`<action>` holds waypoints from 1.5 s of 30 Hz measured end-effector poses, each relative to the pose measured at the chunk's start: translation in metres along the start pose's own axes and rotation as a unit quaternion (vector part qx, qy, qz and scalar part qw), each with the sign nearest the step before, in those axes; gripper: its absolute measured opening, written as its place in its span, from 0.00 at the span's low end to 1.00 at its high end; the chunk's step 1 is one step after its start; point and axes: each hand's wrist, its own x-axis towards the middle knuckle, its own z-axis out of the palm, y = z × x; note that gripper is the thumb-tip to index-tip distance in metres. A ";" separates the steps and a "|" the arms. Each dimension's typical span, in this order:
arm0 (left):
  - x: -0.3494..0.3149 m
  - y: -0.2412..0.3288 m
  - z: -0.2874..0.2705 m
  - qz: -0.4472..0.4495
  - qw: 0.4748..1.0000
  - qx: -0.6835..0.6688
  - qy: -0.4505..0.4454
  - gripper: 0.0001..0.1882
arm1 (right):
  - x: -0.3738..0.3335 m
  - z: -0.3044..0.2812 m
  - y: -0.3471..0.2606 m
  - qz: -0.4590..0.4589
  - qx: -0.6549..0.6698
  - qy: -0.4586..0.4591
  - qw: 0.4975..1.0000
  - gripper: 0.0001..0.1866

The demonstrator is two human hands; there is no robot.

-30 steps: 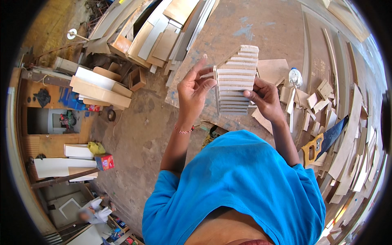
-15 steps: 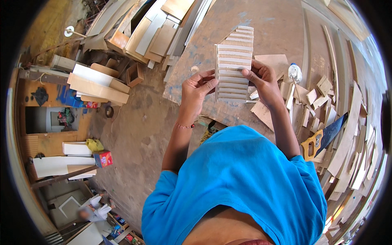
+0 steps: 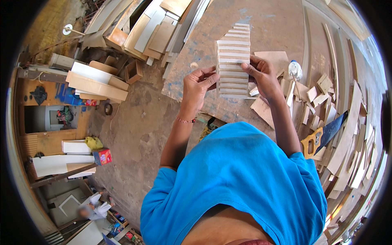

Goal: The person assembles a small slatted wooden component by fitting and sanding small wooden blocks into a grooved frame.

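Note:
Between my two hands I hold a small slatted wooden panel (image 3: 233, 69), with pale strips running across it and a stepped, slanting upper left corner. My left hand (image 3: 197, 87) pinches its left edge between thumb and fingers. On the right edge my right hand (image 3: 263, 77) grips it, the thumb lying over the front and the fingers behind, mostly hidden. The panel is upright in the picture, above the near edge of the brown worktable (image 3: 277, 24).
Right of my hands lie several wood offcuts (image 3: 324, 83) and a clear plastic bottle (image 3: 295, 70). A handsaw (image 3: 312, 143) with a yellow handle rests by my right elbow. Stacked boards (image 3: 157, 36) stand at the upper left. A person (image 3: 96, 207) sits at the far lower left.
The panel has shifted slightly up in the picture and its slant has changed a little, both hands moving with it. The grip on each edge stays.

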 end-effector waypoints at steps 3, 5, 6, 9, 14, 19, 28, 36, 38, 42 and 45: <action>0.001 0.000 0.000 -0.006 1.000 -0.002 0.002 0.11 | 0.005 -0.001 0.005 0.004 0.006 0.001 1.000 0.18; 0.002 -0.002 -0.002 -0.012 1.000 0.002 0.010 0.12 | 0.008 0.000 0.007 0.016 0.016 0.003 1.000 0.18; 0.003 -0.004 -0.004 -0.016 1.000 0.006 0.017 0.12 | 0.010 0.000 0.008 0.027 0.026 0.004 0.999 0.17; 0.011 -0.010 -0.010 -0.050 0.998 0.006 0.023 0.13 | 0.020 -0.005 0.017 0.076 0.049 0.000 0.996 0.17; 0.016 -0.013 -0.018 -0.096 0.995 0.001 0.031 0.12 | 0.031 -0.011 0.033 0.122 0.069 -0.006 0.990 0.16; 0.019 -0.021 -0.024 -0.124 0.992 -0.020 0.029 0.09 | 0.037 -0.016 0.049 0.145 0.067 -0.009 0.987 0.21; 0.020 -0.030 -0.024 -0.130 0.990 -0.041 0.027 0.11 | 0.035 -0.017 0.054 0.142 0.097 0.017 0.985 0.21; 0.012 -0.032 -0.020 -0.126 0.991 -0.044 0.011 0.11 | 0.017 -0.021 0.059 0.125 0.091 -0.020 0.988 0.16; 0.012 -0.031 -0.020 -0.121 0.992 -0.038 -0.006 0.11 | 0.011 -0.020 0.059 0.129 0.094 -0.019 0.987 0.16; 0.017 -0.035 -0.022 -0.062 0.998 0.011 -0.011 0.14 | 0.001 -0.012 0.055 0.076 0.097 0.006 0.992 0.17; 0.021 -0.028 -0.021 -0.045 0.998 0.017 -0.037 0.14 | -0.004 -0.006 0.055 0.050 0.094 0.025 0.994 0.19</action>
